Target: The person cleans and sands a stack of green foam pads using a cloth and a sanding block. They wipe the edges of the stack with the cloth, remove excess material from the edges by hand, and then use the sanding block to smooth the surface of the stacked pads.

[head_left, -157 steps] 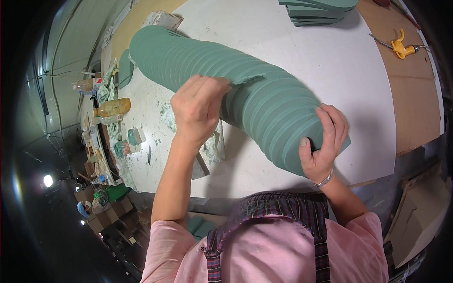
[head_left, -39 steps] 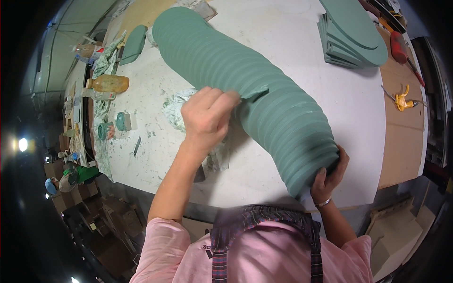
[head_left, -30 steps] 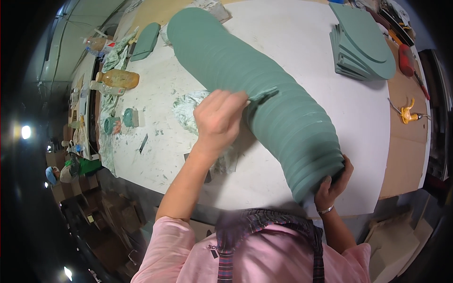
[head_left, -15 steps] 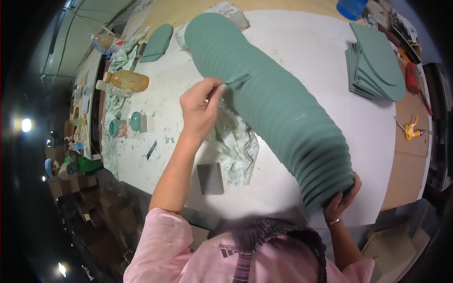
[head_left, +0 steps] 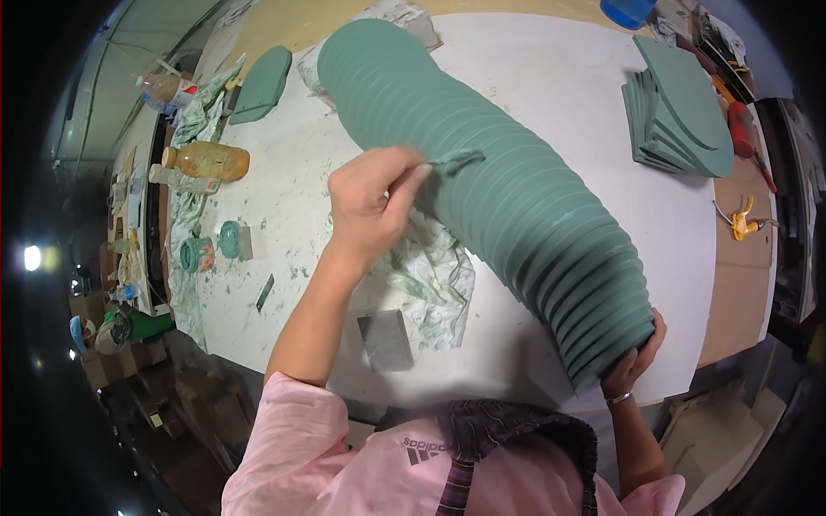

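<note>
A long row of green boards with rounded ends (head_left: pixel 508 176) lies fanned and overlapping across the white-covered table, from the far left towards my near right side. My left hand (head_left: pixel 374 202) is closed in a pinch beside the row's left flank. From its fingers a slim green-smeared, brush-like piece (head_left: pixel 459 161) reaches onto the board edges; its exact kind is unclear. At the near end, my right hand (head_left: pixel 632 357) curls its fingers and thumb round the last boards. Below my left hand lie a stained cloth (head_left: pixel 434 288) and a grey block (head_left: pixel 386 340).
At the left stand a bottle of amber liquid (head_left: pixel 211 161), a clear bottle (head_left: pixel 194 182) and a green-smeared jar (head_left: pixel 197 254), with its lid nearby (head_left: pixel 229 239). One loose green board (head_left: pixel 262 84) lies behind them. More green boards (head_left: pixel 680 116) and a yellow clamp (head_left: pixel 742 222) are at the right.
My left hand has shifted slightly right, and the green-smeared piece reaches further over the boards. My right hand stays at the near end. The whole view has tilted a little.
</note>
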Demonstrator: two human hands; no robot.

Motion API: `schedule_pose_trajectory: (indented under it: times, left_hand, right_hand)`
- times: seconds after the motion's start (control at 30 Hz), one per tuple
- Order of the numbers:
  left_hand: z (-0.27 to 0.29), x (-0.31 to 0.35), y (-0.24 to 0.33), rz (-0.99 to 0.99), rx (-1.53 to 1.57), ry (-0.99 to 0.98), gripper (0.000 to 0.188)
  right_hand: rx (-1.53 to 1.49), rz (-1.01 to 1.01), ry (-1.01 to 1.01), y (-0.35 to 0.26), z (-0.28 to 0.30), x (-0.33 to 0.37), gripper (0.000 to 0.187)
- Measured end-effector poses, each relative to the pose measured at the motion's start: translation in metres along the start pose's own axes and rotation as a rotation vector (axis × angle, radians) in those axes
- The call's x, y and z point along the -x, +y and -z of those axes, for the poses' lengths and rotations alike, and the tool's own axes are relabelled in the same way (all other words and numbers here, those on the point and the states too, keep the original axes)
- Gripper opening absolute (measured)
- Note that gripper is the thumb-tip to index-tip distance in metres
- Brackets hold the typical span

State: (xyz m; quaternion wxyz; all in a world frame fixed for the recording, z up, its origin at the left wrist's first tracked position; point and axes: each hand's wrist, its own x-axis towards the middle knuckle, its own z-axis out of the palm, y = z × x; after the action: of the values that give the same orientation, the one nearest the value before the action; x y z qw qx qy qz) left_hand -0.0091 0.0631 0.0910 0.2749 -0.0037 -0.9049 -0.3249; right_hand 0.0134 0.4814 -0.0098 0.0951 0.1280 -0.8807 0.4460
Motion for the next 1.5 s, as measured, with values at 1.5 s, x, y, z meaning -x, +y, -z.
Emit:
schedule_pose_trajectory:
  times: [1.5]
  left_hand:
    - [0.01, -0.021, -0.04, 0.457, 0.348, 0.114, 0.017]
  right_hand:
    - [-0.014, -0.129, 0.008, 0.001, -0.001, 0.005, 0.093]
